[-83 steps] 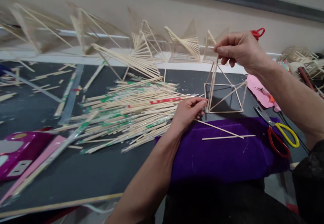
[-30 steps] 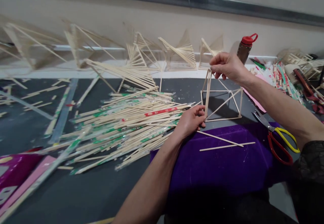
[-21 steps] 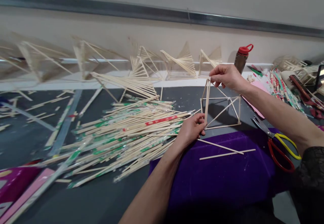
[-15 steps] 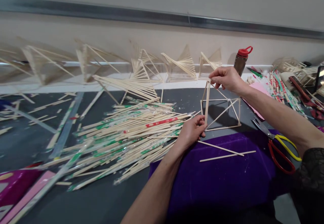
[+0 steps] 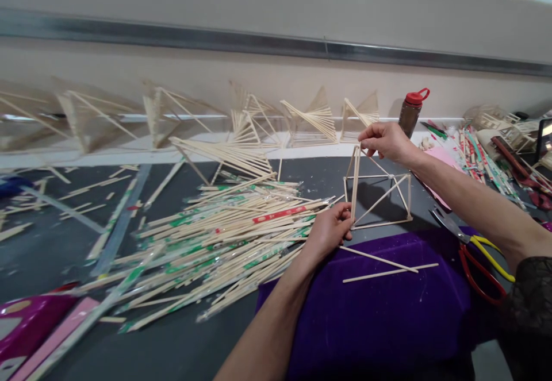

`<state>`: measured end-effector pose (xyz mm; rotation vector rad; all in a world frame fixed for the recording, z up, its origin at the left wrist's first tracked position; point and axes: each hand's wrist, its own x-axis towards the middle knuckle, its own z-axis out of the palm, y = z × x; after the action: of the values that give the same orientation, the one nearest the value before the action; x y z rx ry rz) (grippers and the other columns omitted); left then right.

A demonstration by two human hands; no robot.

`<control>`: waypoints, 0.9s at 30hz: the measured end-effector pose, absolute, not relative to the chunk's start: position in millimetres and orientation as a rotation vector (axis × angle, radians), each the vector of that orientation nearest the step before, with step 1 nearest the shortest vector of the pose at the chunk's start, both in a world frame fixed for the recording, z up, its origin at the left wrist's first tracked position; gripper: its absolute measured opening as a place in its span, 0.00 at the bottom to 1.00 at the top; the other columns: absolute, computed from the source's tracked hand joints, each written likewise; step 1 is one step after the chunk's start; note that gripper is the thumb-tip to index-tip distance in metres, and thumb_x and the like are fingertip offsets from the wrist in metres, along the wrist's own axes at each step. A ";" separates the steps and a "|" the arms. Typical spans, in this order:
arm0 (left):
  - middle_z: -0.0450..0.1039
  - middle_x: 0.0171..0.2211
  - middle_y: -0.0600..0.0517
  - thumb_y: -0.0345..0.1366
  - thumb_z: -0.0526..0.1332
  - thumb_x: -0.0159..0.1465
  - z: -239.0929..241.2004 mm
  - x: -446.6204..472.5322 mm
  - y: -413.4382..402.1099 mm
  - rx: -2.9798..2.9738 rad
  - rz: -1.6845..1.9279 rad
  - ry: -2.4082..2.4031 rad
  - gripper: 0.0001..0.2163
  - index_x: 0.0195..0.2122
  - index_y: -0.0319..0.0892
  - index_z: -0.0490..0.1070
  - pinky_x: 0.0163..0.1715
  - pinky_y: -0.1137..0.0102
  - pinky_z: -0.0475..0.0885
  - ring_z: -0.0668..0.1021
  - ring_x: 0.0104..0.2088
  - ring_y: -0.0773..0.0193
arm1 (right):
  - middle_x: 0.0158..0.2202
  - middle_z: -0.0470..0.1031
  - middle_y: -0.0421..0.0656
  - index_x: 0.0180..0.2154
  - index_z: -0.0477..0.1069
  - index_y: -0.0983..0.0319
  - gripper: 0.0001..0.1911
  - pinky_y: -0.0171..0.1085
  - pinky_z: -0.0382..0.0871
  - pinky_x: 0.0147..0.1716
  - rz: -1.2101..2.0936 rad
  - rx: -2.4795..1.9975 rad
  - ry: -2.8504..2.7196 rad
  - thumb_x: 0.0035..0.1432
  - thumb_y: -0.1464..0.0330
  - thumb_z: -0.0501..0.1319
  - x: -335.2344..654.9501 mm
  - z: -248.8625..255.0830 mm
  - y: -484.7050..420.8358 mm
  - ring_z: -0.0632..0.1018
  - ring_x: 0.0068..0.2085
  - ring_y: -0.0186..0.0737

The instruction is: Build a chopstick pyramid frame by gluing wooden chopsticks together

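A small frame of thin wooden sticks [image 5: 379,194] stands on the dark table just beyond a purple cloth [image 5: 379,306]. My right hand [image 5: 385,139] pinches the top of an upright stick at the frame's peak. My left hand [image 5: 330,231] is closed on the foot of that same upright stick at the frame's near left corner. Two loose sticks [image 5: 388,266] lie on the cloth beside my left hand.
A big heap of wrapped and bare chopsticks [image 5: 224,231] covers the table's middle. Finished stick models [image 5: 310,119] line the back ledge. A red-capped bottle [image 5: 409,111] stands behind my right hand. Red-and-yellow scissors [image 5: 478,251] lie right; a magenta box [image 5: 26,323] sits near left.
Both hands keep their hold on the stick frame; my right hand has lowered slightly onto the peak. The view has tilted up a little, so everything sits lower in the picture.
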<state>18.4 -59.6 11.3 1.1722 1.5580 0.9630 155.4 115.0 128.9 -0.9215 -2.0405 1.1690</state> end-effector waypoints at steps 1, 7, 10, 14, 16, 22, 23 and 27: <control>0.72 0.33 0.55 0.33 0.60 0.61 11.0 18.2 -59.7 1.175 0.960 1.558 0.15 0.49 0.40 0.73 0.16 0.79 0.65 0.76 0.21 0.72 | 0.25 0.76 0.40 0.32 0.77 0.65 0.03 0.28 0.63 0.19 1.165 -0.922 -2.045 0.54 0.76 0.64 155.2 129.1 115.2 0.77 0.26 0.30; 0.72 0.33 0.55 0.35 0.60 0.60 10.0 17.4 -60.0 1.202 0.967 1.554 0.14 0.48 0.40 0.74 0.16 0.79 0.64 0.76 0.20 0.72 | 0.24 0.74 0.39 0.32 0.76 0.64 0.01 0.29 0.63 0.18 1.163 -0.905 -2.053 0.54 0.75 0.66 153.8 126.5 118.4 0.77 0.26 0.31; 0.72 0.32 0.55 0.35 0.59 0.61 9.1 17.8 -59.5 1.225 0.963 1.549 0.15 0.48 0.40 0.74 0.16 0.79 0.64 0.76 0.21 0.72 | 0.24 0.75 0.39 0.32 0.77 0.64 0.02 0.30 0.63 0.19 1.142 -0.893 -2.075 0.54 0.74 0.65 153.7 124.8 119.9 0.78 0.26 0.31; 0.72 0.32 0.55 0.35 0.60 0.60 5.2 17.9 -58.7 1.246 0.982 1.558 0.14 0.47 0.41 0.75 0.16 0.79 0.65 0.76 0.20 0.72 | 0.24 0.75 0.40 0.34 0.78 0.64 0.04 0.31 0.65 0.21 1.100 -0.914 -2.100 0.55 0.73 0.64 154.5 125.9 119.4 0.78 0.28 0.33; 0.73 0.32 0.55 0.36 0.60 0.60 3.6 17.2 -58.6 1.253 0.986 1.559 0.14 0.47 0.41 0.75 0.17 0.79 0.65 0.76 0.20 0.72 | 0.24 0.75 0.39 0.34 0.78 0.64 0.04 0.31 0.65 0.22 1.088 -0.923 -2.107 0.54 0.73 0.65 154.6 127.7 118.1 0.78 0.28 0.33; 0.74 0.32 0.54 0.35 0.60 0.60 4.3 16.0 -59.6 1.261 0.991 1.539 0.14 0.47 0.41 0.75 0.17 0.80 0.65 0.76 0.20 0.72 | 0.24 0.74 0.39 0.32 0.77 0.64 0.02 0.31 0.65 0.21 1.110 -0.938 -2.092 0.54 0.74 0.65 155.0 131.0 114.7 0.78 0.28 0.32; 0.73 0.32 0.55 0.35 0.60 0.60 4.9 16.2 -59.6 1.259 0.993 1.544 0.14 0.47 0.41 0.75 0.17 0.80 0.65 0.76 0.20 0.72 | 0.24 0.74 0.39 0.32 0.77 0.63 0.02 0.30 0.65 0.21 1.118 -0.927 -2.085 0.54 0.74 0.65 155.2 130.8 114.7 0.78 0.27 0.32; 0.73 0.31 0.55 0.34 0.60 0.61 8.0 17.9 -59.0 1.245 0.984 1.560 0.13 0.46 0.42 0.75 0.17 0.80 0.65 0.76 0.20 0.72 | 0.23 0.74 0.39 0.30 0.75 0.63 0.02 0.30 0.65 0.20 1.138 -0.892 -2.048 0.54 0.74 0.66 155.4 129.2 115.6 0.78 0.27 0.32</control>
<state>17.9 -59.0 8.0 1.2448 1.5601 0.9840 155.4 115.6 129.2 -0.8921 -2.0475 1.1379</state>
